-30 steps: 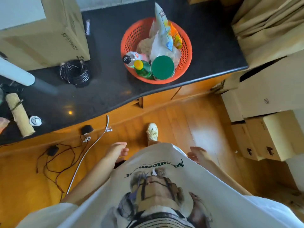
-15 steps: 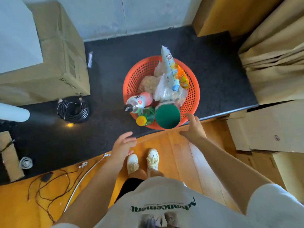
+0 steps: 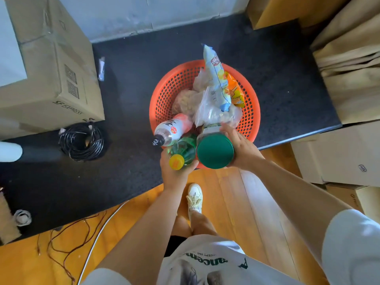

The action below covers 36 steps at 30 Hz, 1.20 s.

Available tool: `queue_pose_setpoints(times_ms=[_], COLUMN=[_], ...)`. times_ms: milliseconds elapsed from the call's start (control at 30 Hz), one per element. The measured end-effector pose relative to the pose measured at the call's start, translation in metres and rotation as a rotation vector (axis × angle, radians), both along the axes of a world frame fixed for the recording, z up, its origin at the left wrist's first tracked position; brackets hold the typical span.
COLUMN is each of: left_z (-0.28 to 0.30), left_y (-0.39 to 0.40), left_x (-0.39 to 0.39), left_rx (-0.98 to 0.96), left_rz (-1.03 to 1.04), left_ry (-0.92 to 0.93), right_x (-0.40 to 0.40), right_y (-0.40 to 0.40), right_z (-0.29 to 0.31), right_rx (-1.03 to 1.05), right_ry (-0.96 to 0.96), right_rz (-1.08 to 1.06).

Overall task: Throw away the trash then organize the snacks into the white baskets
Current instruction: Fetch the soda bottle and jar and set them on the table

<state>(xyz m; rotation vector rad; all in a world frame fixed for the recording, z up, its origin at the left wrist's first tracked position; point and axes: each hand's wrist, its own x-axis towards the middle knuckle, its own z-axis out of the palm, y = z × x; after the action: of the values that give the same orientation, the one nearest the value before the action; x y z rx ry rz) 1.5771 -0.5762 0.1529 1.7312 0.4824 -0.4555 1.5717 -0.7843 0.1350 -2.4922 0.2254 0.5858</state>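
In the orange basket (image 3: pixel 164 93) on the dark counter (image 3: pixel 127 173), the left hand (image 3: pixel 173 173) curls round the green bottle (image 3: pixel 183 150) near its yellow cap, likely light and slippery, while the right hand (image 3: pixel 241 149) wraps the green-lidded jar (image 3: pixel 214 150), probably heavier, rigid, best gripped round its side.

Bright daylight, glare on the wooden floor (image 3: pixel 253 202), wide-angle bending at edges.

We see a perforated plastic orange basket (image 3: pixel 164 95) on a matt, grainy dark counter (image 3: pixel 277 79), glossy wooden floor (image 3: pixel 236 202) below, and matt cardboard boxes (image 3: pixel 61 68) upper left.
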Motion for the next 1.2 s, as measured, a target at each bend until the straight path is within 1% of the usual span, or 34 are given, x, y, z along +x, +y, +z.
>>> queue_pose_setpoints(times_ms=[133,200,367,500,600,700,800,900,1033,1133,1200], left_z=[-0.003,-0.001,0.012,0.029,0.046,0.066,0.087,0.1,0.122,0.132,0.128], left_y=[-0.006,-0.005,-0.001,0.007,0.013,0.024,0.041,0.057,0.072,0.076,0.078], left_x=[0.001,0.004,0.006,0.005,0.008,0.011,0.011,0.009,0.001,-0.013,-0.026], left_rx=[-0.008,-0.026,-0.09,-0.196,-0.279,-0.367,-0.467,-0.554,-0.635,-0.627,-0.604], left_rz=[0.005,-0.012,-0.008,-0.009,0.037,0.03,-0.03,-0.037,-0.194,-0.347,-0.418], left_ry=[0.027,0.005,0.025,0.006,0.024,0.042,0.045,0.043,0.013,0.076,0.113], right_x=[-0.003,-0.004,-0.011,-0.027,-0.041,-0.056,-0.081,-0.109,-0.159,-0.197,-0.222], right_y=[-0.001,-0.001,0.007,0.012,0.018,0.025,0.033,0.049,0.086,0.117,0.139], right_z=[0.001,0.003,0.015,0.044,0.073,0.099,0.128,0.145,0.152,0.147,0.145], right_rx=[0.052,0.097,0.201,0.298,0.442,0.601,0.694,0.758,0.825,0.857,0.879], right_ry=[-0.038,-0.042,-0.069,-0.206,-0.284,-0.332,-0.366,-0.406,-0.521,-0.613,-0.69], right_rz=[-0.009,-0.02,-0.16,-0.26,-0.421,-0.594,-0.769,-0.927,-1.107,-1.228,-1.311])
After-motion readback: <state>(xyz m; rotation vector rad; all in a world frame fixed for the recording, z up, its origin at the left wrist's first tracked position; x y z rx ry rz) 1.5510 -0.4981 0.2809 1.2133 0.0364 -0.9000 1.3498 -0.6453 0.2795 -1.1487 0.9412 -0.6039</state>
